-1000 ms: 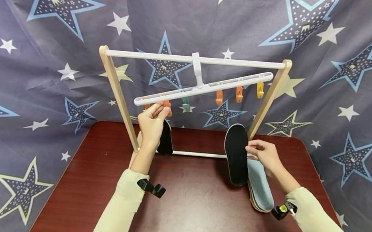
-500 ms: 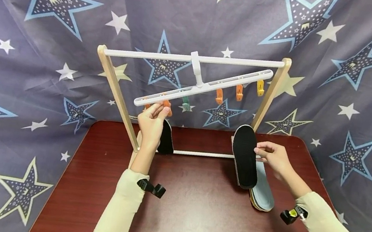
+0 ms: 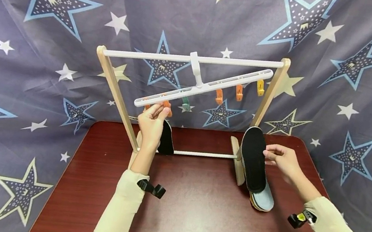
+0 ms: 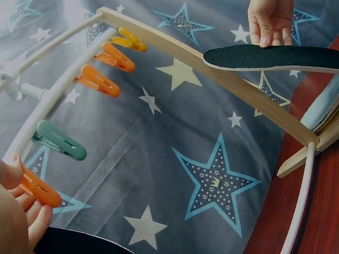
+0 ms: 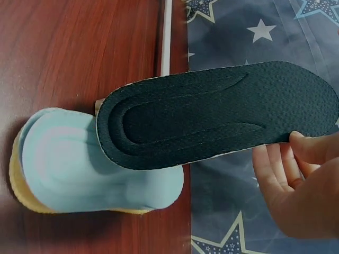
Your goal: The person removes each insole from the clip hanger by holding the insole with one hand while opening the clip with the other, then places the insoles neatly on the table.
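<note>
My left hand (image 3: 150, 128) pinches an orange clip (image 4: 42, 189) near the lower left end of the white hanger (image 3: 205, 89). Below that hand shows a black insole (image 3: 166, 142), its upper part hidden behind the hand. My right hand (image 3: 282, 161) holds a second black insole (image 5: 190, 114) by its edge, thumb on the black face and fingers behind. This insole overlaps a stack of light blue insoles (image 5: 63, 159) with a yellow one beneath. The hanger tilts, left end low, and carries a green clip (image 4: 61, 141), more orange clips (image 3: 239, 93) and a yellow clip (image 3: 260, 88).
The hanger hooks over the white top bar (image 3: 245, 63) of a rack with wooden side posts (image 3: 113, 88). Its lower bar (image 3: 202, 154) runs just above the dark red table (image 3: 192, 214). A star-patterned cloth (image 3: 88, 15) hangs close behind.
My right hand has moved right with the black insole, uncovering the rack's right foot and covering more of the light blue stack. My left hand has stayed at the orange clip.
</note>
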Demonstrator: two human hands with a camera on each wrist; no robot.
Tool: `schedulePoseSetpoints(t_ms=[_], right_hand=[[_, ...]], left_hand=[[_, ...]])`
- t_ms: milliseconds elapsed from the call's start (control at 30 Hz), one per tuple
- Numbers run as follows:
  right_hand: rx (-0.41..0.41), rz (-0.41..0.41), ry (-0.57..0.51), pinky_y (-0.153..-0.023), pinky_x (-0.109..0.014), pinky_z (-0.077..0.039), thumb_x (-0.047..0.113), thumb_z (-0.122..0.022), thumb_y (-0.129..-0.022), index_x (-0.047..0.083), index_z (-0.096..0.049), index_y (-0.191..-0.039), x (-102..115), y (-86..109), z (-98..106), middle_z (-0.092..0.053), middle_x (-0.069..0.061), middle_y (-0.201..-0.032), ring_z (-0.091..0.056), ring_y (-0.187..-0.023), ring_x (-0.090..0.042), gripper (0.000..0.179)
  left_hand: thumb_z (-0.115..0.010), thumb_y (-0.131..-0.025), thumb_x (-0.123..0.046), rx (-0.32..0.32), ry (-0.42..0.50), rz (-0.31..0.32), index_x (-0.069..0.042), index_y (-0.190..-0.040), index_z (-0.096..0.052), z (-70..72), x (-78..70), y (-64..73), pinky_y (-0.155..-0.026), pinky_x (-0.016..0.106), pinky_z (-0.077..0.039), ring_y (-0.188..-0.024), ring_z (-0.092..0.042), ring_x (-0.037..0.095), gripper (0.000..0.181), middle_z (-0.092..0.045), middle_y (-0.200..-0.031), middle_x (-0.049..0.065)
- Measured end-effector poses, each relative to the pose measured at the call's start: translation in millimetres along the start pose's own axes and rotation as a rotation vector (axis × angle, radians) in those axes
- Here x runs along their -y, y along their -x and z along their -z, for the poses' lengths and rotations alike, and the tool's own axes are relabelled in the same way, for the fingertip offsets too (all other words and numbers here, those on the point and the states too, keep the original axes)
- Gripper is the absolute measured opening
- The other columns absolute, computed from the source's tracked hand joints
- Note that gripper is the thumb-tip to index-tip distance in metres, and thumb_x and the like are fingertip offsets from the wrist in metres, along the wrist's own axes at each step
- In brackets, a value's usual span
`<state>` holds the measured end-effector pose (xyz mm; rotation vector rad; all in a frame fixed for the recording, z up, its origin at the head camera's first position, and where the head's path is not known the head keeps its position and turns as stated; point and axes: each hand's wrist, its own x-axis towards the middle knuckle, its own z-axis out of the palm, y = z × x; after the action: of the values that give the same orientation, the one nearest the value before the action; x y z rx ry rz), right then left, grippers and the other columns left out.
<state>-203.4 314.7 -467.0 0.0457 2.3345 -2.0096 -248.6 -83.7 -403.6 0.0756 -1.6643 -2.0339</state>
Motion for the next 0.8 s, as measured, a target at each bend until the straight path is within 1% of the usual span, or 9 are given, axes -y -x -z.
schedulePoseSetpoints(t_ms=[167,233,467,567,667,767,800], right_hand=[[-0.018,-0.013,-0.012,-0.067,-0.025,-0.063,-0.004,-0.064,-0.096,-0.004,-0.066,-0.102,1,1.1,7,-0.071,0.013,-0.079,-0.071,-0.071,-0.007,0.007],[-0.027,-0.022,-0.008,-0.066,-0.023,-0.063,-0.004,-0.064,-0.096,-0.003,-0.066,-0.102,1,1.3,10,-0.071,0.013,-0.078,-0.071,-0.07,-0.007,0.006],[-0.064,-0.083,0.046,-0.063,-0.022,-0.062,-0.003,-0.062,-0.097,-0.013,-0.059,-0.11,-3,0.6,16,-0.069,0.015,-0.075,-0.069,-0.067,-0.006,0.017],[-0.087,-0.115,0.061,-0.062,-0.022,-0.061,-0.003,-0.062,-0.096,-0.014,-0.059,-0.111,-3,1.0,17,-0.068,0.015,-0.074,-0.067,-0.066,-0.006,0.018],[-0.103,-0.141,0.066,-0.061,-0.022,-0.061,-0.003,-0.062,-0.095,-0.012,-0.061,-0.108,-4,1.2,20,-0.067,0.015,-0.073,-0.065,-0.066,-0.005,0.016],[-0.099,-0.156,0.066,-0.062,-0.023,-0.062,-0.002,-0.063,-0.093,-0.007,-0.065,-0.101,-6,1.0,24,-0.067,0.014,-0.071,-0.064,-0.065,-0.004,0.01],[-0.091,-0.158,0.039,-0.06,-0.025,-0.062,-0.003,-0.063,-0.092,-0.006,-0.066,-0.098,-6,1.0,26,-0.068,0.011,-0.071,-0.064,-0.064,-0.005,0.008]], left_hand=[[-0.071,-0.089,0.009,0.01,0.013,-0.007,0.02,-0.115,-0.066,0.2,0.6,-0.6,-0.084,0.014,-0.058,-0.085,-0.069,-0.002,0.029,-0.067,-0.114,0.037],[-0.071,-0.089,0.009,0.013,0.016,-0.008,0.02,-0.115,-0.066,0.2,1.0,-0.5,-0.085,0.014,-0.058,-0.085,-0.07,-0.001,0.029,-0.067,-0.114,0.037],[-0.072,-0.089,0.008,0.008,0.008,0.006,0.019,-0.115,-0.067,-0.5,1.9,0.3,-0.084,0.014,-0.058,-0.086,-0.07,0.001,0.028,-0.067,-0.113,0.036],[-0.072,-0.088,0.009,0.007,0.01,0.012,0.018,-0.116,-0.067,-0.5,1.6,0.5,-0.084,0.014,-0.058,-0.087,-0.07,0.001,0.03,-0.067,-0.114,0.036],[-0.072,-0.088,0.009,0.006,0.011,0.018,0.018,-0.117,-0.066,-0.2,1.7,0.5,-0.084,0.013,-0.057,-0.088,-0.07,0.001,0.03,-0.067,-0.115,0.035],[-0.071,-0.089,0.009,0.016,0.019,0.012,0.019,-0.117,-0.066,0.0,1.9,0.5,-0.084,0.013,-0.057,-0.087,-0.07,0.001,0.03,-0.067,-0.115,0.036],[-0.071,-0.089,0.009,0.018,0.024,0.01,0.019,-0.117,-0.066,0.0,1.6,0.5,-0.084,0.014,-0.058,-0.086,-0.07,0.001,0.03,-0.066,-0.115,0.036]])
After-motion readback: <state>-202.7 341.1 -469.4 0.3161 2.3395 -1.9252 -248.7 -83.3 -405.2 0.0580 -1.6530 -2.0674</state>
